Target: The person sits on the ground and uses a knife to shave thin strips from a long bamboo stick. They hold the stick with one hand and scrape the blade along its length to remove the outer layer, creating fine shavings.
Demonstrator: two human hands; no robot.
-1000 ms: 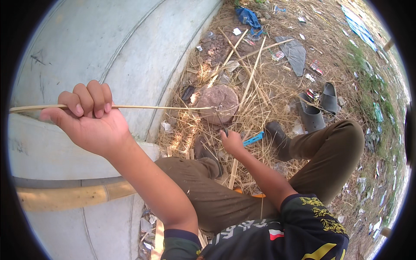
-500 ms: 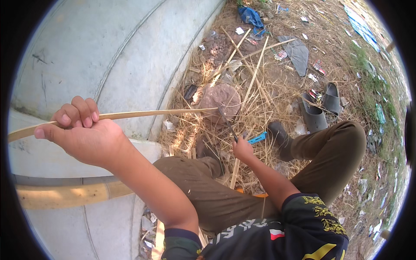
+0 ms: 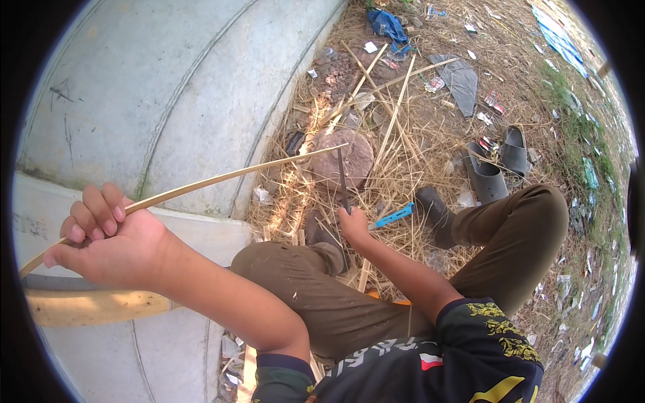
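Observation:
A long, thin bamboo strip (image 3: 228, 174) runs from my left hand (image 3: 111, 235) at the left over to a round brown block (image 3: 363, 161) on the ground. The fingers of that hand are curled round the strip. My right hand (image 3: 354, 225) grips a knife (image 3: 342, 174) by its handle, which the fingers mostly cover. Its narrow dark blade points away from me over the block, with the tip close to the far end of the strip. Whether blade and strip touch, I cannot tell.
Beside my right wrist lies a bright blue slotted piece (image 3: 395, 215). Bamboo strips (image 3: 396, 111) cross beyond the block, amid straw and shavings. Grey slip-on shoes (image 3: 487, 181) sit at the right. A curved concrete wall (image 3: 181, 87) rises at left; a thick bamboo pole (image 3: 101, 305) lies below my left arm.
My left hand has moved down and slightly left, tilting the strip so its far end is higher. My right hand has shifted left, and the knife now stands more upright in the picture.

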